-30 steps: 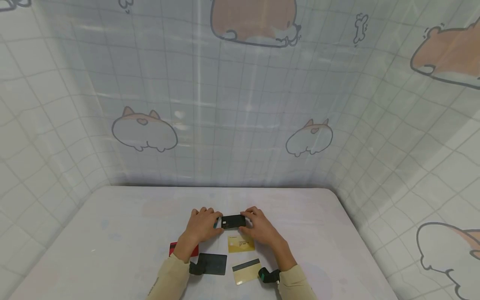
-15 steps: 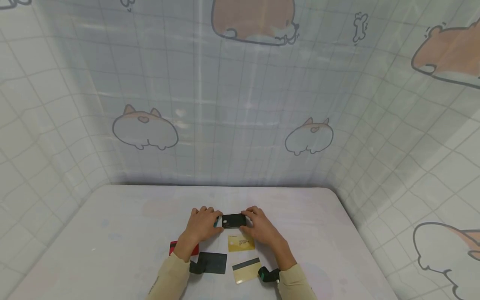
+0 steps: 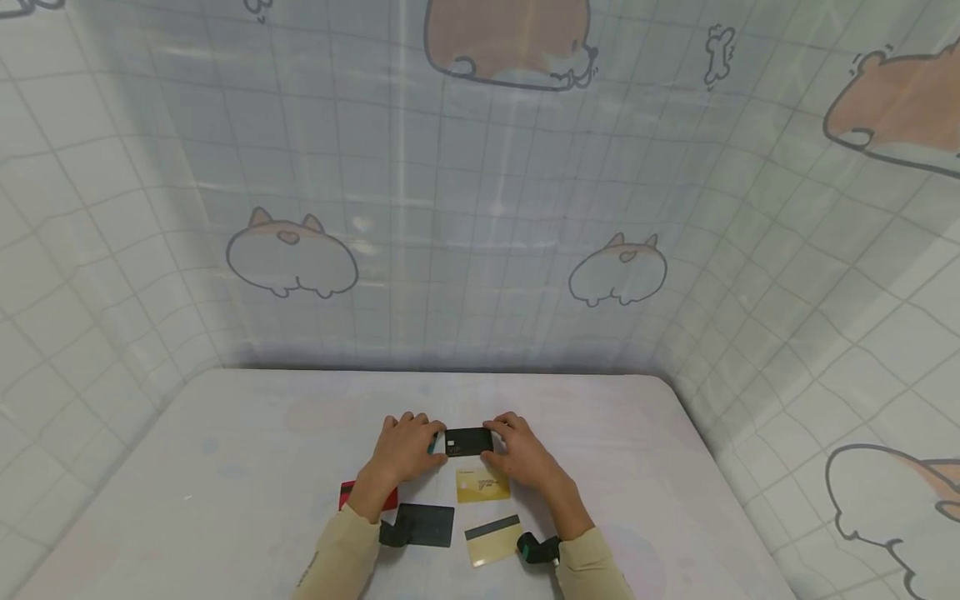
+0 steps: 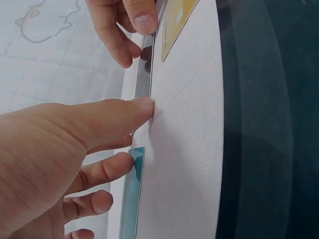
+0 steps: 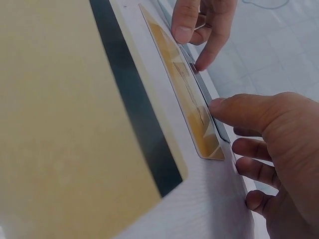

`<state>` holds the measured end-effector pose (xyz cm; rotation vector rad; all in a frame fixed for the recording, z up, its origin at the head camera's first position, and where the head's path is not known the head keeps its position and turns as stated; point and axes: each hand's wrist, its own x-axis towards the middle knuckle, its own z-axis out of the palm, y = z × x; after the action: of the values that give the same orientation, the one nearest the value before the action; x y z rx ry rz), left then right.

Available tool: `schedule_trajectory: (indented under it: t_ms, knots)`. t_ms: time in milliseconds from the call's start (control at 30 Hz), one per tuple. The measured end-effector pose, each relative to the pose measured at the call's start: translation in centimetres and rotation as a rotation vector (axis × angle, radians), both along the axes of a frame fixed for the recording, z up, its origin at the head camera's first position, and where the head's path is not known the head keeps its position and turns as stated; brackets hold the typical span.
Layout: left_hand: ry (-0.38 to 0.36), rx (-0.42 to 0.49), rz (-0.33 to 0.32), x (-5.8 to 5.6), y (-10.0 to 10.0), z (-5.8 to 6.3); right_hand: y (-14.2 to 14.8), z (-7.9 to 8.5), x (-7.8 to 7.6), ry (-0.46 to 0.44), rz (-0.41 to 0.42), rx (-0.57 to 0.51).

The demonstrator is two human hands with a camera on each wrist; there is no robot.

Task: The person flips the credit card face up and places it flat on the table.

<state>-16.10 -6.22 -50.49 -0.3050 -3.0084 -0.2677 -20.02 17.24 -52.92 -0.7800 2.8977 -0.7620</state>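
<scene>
In the head view a black card (image 3: 468, 442) with a chip lies between both hands. My left hand (image 3: 405, 447) holds its left end, thumb at the near corner and a fingertip at the far one. At the right end my right hand (image 3: 523, 452) grips it in the same way. A teal card (image 4: 132, 194) lies under the left hand's other fingers in the left wrist view, mostly hidden in the head view. Just nearer than the black card is a yellow card (image 3: 482, 485), also close to the right thumb in the right wrist view.
Below the left wrist lie a red card (image 3: 388, 502), partly covered, and a dark grey card (image 3: 431, 526). A pale gold card (image 3: 492, 542) with a dark stripe is near the right wrist. The white table (image 3: 247, 467) meets a printed curtain (image 3: 465, 317) behind.
</scene>
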Motion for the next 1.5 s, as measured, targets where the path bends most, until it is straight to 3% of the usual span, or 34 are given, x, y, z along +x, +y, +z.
schedule_trajectory:
  t_ms: [500,867,1267,1500]
  knots:
    - [-0.006,0.002,0.012,1.0,0.3,-0.1,0.3,0.3,1.1,-0.013,-0.002,0.000]
    - [-0.013,0.003,0.015,1.0,0.2,0.1,0.2,0.5,1.1,-0.003,0.003,-0.009]
    - [-0.006,0.009,-0.016,0.5,-0.8,1.8,-0.3,1.1,0.8,0.016,0.013,-0.011]
    - [0.013,0.024,-0.050,0.2,-1.6,2.7,-1.1,2.5,1.1,0.046,0.020,-0.034]
